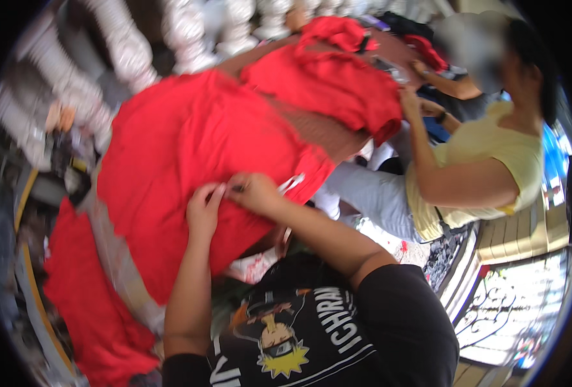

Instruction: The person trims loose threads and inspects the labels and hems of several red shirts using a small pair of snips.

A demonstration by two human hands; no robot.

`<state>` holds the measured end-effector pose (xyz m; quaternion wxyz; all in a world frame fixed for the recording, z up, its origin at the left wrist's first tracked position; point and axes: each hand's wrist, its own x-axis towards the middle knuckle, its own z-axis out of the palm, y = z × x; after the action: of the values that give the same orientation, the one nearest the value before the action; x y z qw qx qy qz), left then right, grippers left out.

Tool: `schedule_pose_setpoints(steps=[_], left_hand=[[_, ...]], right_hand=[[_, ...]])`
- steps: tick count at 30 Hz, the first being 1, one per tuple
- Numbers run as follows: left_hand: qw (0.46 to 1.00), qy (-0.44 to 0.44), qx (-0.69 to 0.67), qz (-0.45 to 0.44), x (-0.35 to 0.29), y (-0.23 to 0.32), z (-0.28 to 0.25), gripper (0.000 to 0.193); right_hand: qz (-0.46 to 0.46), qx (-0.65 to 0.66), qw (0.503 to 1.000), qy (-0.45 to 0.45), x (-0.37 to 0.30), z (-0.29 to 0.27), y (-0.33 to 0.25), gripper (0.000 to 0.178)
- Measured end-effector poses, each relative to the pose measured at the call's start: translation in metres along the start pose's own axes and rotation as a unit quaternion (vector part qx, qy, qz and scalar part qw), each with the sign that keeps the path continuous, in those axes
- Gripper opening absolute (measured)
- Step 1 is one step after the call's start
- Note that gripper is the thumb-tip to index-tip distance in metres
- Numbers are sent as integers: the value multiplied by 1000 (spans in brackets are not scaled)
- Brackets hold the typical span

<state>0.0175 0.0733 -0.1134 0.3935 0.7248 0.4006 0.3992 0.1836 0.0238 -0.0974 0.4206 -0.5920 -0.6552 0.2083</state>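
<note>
A large red garment (170, 155) is spread over the table in front of me, with folds running across it. My left hand (205, 209) is over its near part, thumb and fingers pinched together. Right beside it, my right hand (255, 192) is closed too, its fingertips almost meeting the left ones. A small dark thing shows at the right fingertips, too blurred to name. What the left fingers pinch is hidden. To the right of my hands, a white strip (292, 184) lies on the red cloth.
More red cloth (331, 84) lies across the brown table (318, 132). A co-worker in a yellow top (486, 155) handles it at the right; another person's arm (450, 84) is beyond. Red fabric (89, 303) hangs at the lower left. White balusters (186, 35) line the far side.
</note>
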Motion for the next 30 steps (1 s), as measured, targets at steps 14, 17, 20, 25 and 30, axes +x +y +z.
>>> schedule_pose_setpoints(steps=[14, 17, 20, 25, 30], left_hand=[[999, -2, 44, -19, -9, 34, 9, 17], [997, -28, 29, -72, -5, 37, 4, 16], [992, -58, -22, -108, -1, 37, -4, 18], [985, -76, -53, -146, 2, 39, -7, 21], [982, -54, -96, -157, 1, 47, -9, 20]], right_hand=[[113, 181, 977, -27, -3, -22, -7, 21], [121, 155, 980, -16, -8, -32, -19, 22], [117, 119, 986, -15, -16, -39, -21, 21], [70, 108, 991, -38, -25, -42, -22, 18], [26, 29, 997, -68, -24, -45, -34, 15]])
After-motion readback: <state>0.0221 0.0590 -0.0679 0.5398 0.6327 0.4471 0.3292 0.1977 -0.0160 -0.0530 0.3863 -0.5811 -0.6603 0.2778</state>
